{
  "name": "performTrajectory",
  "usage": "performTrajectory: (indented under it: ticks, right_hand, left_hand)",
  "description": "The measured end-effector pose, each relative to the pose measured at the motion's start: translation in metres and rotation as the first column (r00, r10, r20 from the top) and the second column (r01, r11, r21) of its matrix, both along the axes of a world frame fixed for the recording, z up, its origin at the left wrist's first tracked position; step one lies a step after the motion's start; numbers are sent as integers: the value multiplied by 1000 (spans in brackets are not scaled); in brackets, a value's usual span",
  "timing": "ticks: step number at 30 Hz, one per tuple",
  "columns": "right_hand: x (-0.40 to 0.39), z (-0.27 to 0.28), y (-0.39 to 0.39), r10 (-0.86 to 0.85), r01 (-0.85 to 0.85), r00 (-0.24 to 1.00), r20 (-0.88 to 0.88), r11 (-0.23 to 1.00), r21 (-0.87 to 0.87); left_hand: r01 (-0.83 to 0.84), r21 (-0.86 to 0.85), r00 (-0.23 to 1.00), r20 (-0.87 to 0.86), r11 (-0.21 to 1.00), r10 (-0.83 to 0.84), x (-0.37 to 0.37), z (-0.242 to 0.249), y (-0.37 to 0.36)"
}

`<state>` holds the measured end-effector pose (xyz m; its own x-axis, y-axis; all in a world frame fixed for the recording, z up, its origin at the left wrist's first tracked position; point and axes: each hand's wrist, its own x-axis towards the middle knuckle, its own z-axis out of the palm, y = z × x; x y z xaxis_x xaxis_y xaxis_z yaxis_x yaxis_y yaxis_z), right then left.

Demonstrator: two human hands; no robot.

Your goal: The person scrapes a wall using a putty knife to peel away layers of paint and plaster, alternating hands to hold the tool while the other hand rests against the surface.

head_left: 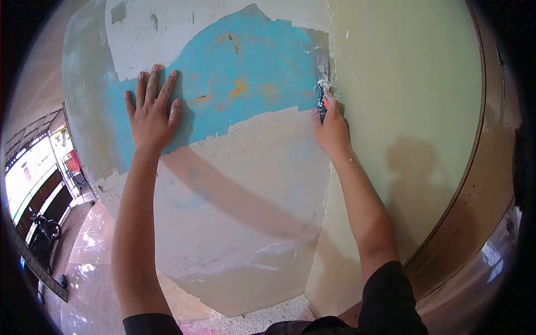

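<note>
My left hand (152, 114) lies on the wall with its fingers spread, over the left part of a blue patch (251, 61) marked with orange spots. In my right hand (333, 125) is a scraper (322, 70) with a dark and red handle, its blade pointing up against the wall near the inner corner. Whitish material clings to the base of the blade. Pale wall surface (245, 178) borders the blue patch below, along a ragged edge.
A pale green wall (407, 84) meets the patched wall at the right. Whitish debris (268, 318) covers the floor at the wall's foot. At the far left, a motorcycle (44, 229) stands by a bright opening.
</note>
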<state>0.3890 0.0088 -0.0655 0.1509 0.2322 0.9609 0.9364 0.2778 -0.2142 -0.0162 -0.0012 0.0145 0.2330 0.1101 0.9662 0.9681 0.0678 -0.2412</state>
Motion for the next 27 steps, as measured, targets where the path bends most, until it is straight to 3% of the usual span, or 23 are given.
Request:
performTrajectory:
  ticks: [6,11,13,14,17,21,27]
  right_hand:
    - [7,69,-21,75,-84,991,-112,994,-72]
    - [-19,47,-23,-15,14,999,-40,999,-32]
    - [-34,26,-32,32,-30,999,3,974,-223]
    - [-39,20,-34,57,-43,997,53,970,-239]
    - [-53,36,-38,119,-101,987,110,983,-156]
    - [-67,81,-47,115,-90,985,131,979,-184]
    - [-81,57,-46,112,-79,985,131,969,-234]
  left_hand:
    - [3,19,1000,-10,1000,-2,0,1,2]
    - [-6,10,1000,3,1000,6,1,-2,0]
    - [21,16,1000,10,1000,-21,0,-7,1]
    - [49,27,999,11,998,-49,-1,-6,1]
    - [39,16,999,5,999,-39,-1,-9,0]
    - [20,5,1000,9,1000,-20,-2,-9,-1]
    - [45,-4,998,-46,999,-46,-27,-12,-3]
